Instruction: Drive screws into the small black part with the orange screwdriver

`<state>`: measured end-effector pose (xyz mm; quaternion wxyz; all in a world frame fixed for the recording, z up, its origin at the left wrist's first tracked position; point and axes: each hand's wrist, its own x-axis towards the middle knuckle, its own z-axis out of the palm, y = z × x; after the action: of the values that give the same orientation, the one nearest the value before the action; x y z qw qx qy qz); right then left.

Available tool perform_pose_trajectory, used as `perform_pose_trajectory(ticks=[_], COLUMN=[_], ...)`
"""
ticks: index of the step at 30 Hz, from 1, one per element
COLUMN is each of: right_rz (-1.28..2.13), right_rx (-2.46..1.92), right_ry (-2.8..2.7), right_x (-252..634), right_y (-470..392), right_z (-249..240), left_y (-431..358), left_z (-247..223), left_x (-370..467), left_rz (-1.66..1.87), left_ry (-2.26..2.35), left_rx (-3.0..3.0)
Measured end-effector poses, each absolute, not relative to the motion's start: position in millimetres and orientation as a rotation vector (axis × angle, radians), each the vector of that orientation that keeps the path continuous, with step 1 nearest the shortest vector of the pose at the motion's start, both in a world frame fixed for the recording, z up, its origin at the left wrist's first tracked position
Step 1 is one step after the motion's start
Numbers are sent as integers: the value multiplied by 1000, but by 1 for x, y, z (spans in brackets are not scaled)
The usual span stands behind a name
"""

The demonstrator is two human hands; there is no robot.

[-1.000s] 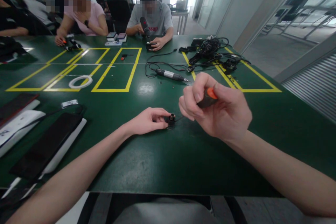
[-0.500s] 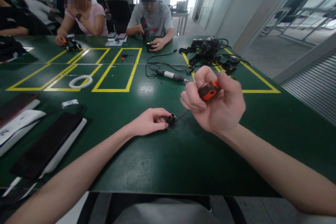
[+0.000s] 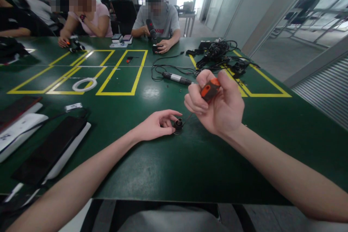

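A small dark round part (image 3: 178, 126) with a short upright tube stands on the green table. The thumb and fingers of my left hand (image 3: 157, 125) close around its left side, with the index finger stretched above it. My right hand (image 3: 220, 105) is wrapped round the orange and black handle of a screwdriver (image 3: 211, 90). Its thin shaft slants down to the left, and the tip reaches the right side of the round part. Whether the tip sits in a screw or slot is too small to tell.
Beyond my hands lie a corded pen-shaped tool (image 3: 176, 78) and a pile of black cables (image 3: 217, 52). A white ring (image 3: 84, 84) lies on yellow-taped table sections. At left are phones on white blocks (image 3: 51, 148). Across the table, a person (image 3: 156, 18) works with a power driver.
My right hand has shifted slightly left and turned the screwdriver handle. My left index finger has lifted and straightened off the round part.
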<state>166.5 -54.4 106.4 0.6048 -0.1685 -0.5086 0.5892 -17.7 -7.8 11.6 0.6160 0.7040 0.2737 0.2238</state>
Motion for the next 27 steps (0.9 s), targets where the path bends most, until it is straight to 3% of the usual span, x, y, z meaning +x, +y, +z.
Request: perform_pose_trajectory(ticks=[27], right_rz=[1365], right_rx=[-416], right_ry=[-1318], right_x=[160], right_y=[-56], right_z=[109], left_y=[-1], left_z=[17], left_x=[-24], left_rz=[392], left_ry=[581], left_rx=[1543])
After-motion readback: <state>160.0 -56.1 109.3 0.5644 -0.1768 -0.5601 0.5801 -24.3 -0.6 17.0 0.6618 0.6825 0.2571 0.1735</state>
